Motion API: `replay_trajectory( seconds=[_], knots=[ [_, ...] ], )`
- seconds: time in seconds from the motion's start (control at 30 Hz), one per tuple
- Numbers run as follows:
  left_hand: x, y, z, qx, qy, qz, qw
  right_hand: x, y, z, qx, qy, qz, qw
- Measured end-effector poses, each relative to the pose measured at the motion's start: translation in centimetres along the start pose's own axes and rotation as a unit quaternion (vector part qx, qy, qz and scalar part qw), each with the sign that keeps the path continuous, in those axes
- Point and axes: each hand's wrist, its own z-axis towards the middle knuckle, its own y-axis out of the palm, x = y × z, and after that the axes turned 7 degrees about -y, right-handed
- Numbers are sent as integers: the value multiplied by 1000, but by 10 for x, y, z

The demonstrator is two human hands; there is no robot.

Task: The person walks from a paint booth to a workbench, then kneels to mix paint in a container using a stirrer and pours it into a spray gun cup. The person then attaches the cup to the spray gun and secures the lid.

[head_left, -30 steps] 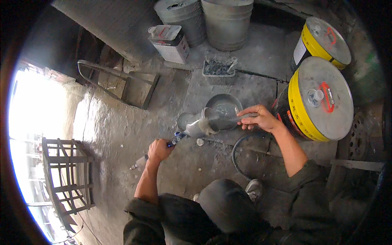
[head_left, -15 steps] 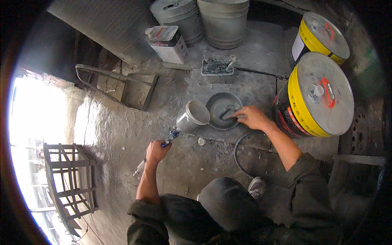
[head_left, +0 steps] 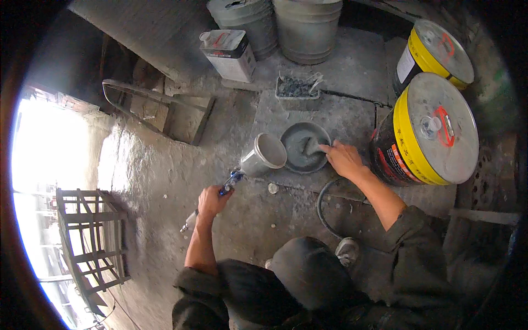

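Note:
My left hand (head_left: 213,201) is closed round the grip of a spray gun (head_left: 234,179) with blue fittings. The gun's pale cup (head_left: 269,150) tilts toward the round bowl (head_left: 284,157), its open mouth near the bowl's left rim. Inside the bowl lies smooth grey liquid (head_left: 298,137). My right hand (head_left: 345,158) is at the bowl's right rim, its fingers closed on a grey, flat-ended stirring tool (head_left: 313,147) that dips into the liquid. The tool's exact kind is hard to make out under the grey coating.
Two yellow-and-black drums (head_left: 434,129) stand at the right. Behind the bowl are a grimy tray (head_left: 297,102), a rectangular can (head_left: 230,60) and grey buckets (head_left: 308,33). A hose (head_left: 320,212) curves near my shoe. A slatted crate (head_left: 93,236) and a metal-framed stand (head_left: 187,118) are at the left.
My right hand has shifted slightly right and the stirring tool has turned in the grey liquid, showing more of its flat end. The spray gun stays beside the bowl.

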Motion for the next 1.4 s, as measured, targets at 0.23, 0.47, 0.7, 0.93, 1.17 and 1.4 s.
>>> replay_trajectory(
  seconds=[0.23, 0.47, 0.7, 0.93, 1.17, 1.4],
  knots=[
    [-1, -1, -1, -12, -16, 11, 1000, -17, -52, -31, 40, -65, 140, 987],
    [21, -8, 1, -18, 17, 13, 1000, -61, -78, -8, 86, -173, 135, 972],
    [34, -14, 2, 25, 49, 77, 996, -63, -62, 47, -78, -109, 239, 962],
    [18, -10, 0, -27, 20, 37, 999, -61, -117, 35, 49, -277, 6, 960],
    [31, -7, 4, -60, 44, -15, 997, -74, -89, 35, 151, -375, -124, 906],
    [25, -7, 3, -7, 38, 5, 999, -80, -102, 41, -97, -154, 91, 979]
  ],
)
